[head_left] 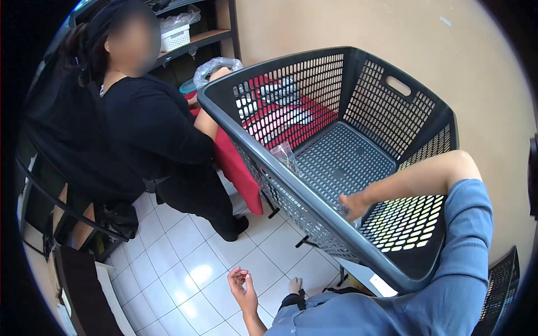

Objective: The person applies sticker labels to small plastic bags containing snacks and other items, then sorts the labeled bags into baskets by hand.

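Note:
A large dark grey plastic laundry basket (314,185) with slotted walls stands tilted in front of me. My right hand (356,206) reaches down inside it near the close wall, fingers closed on what looks like a clear plastic bag (341,209), mostly hidden by the hand. Another clear plastic bag (286,157) lies inside against the left wall. Outside the basket, low over the floor, my left hand (242,285) hangs with loosely curled fingers and nothing in it.
At left a person in black (151,123) stands by a table with a red cloth (238,173), one arm near a clear bag (218,65). Shelves (196,42) line the back. Another dark basket (499,285) is at lower right. White tiles (202,269) cover the floor.

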Demonstrator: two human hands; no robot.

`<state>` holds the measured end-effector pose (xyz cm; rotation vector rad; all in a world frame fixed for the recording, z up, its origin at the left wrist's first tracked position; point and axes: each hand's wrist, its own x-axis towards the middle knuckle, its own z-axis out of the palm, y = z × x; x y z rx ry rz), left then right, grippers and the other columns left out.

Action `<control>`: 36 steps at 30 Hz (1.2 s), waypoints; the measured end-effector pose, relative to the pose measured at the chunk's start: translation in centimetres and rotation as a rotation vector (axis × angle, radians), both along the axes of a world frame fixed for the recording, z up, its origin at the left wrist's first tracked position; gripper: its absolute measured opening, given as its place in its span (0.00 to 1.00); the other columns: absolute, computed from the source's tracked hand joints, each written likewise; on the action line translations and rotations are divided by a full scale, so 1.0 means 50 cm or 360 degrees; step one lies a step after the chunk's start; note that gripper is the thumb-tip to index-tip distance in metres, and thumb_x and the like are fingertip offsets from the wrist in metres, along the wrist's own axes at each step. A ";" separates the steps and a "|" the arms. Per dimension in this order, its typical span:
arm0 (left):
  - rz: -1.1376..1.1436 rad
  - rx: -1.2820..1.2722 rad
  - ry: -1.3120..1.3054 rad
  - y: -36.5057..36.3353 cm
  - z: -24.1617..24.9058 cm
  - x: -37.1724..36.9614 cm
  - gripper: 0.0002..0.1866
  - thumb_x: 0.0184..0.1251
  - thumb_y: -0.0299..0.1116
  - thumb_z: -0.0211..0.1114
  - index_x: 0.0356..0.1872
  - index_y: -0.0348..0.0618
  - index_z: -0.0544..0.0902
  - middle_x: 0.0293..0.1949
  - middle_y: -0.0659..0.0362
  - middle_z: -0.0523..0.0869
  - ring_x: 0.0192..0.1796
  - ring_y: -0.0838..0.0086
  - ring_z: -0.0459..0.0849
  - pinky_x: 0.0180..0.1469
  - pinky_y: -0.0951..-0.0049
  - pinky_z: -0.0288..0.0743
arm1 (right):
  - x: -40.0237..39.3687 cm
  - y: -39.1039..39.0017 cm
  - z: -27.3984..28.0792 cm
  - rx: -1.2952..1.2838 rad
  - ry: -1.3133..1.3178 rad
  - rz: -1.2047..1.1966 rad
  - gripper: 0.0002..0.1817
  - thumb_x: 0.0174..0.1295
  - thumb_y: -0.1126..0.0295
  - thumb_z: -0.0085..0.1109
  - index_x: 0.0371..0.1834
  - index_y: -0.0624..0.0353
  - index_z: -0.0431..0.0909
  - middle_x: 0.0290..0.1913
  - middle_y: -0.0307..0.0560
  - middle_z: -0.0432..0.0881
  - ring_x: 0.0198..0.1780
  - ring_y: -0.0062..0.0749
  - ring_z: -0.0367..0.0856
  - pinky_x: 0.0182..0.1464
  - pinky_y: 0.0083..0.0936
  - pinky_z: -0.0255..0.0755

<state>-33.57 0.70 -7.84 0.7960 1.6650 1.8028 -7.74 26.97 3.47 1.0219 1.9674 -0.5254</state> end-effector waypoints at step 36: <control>-0.0689 -0.0285 -0.0031 0.026 0.033 0.036 0.16 0.56 0.27 0.57 0.46 0.38 0.67 0.39 0.58 0.75 0.41 0.77 0.73 0.42 0.78 0.66 | -0.102 0.130 0.257 -0.0384 0.0739 -0.0775 0.24 0.45 0.79 0.55 0.49 0.66 0.62 0.32 0.48 0.76 0.34 0.30 0.77 0.36 0.21 0.74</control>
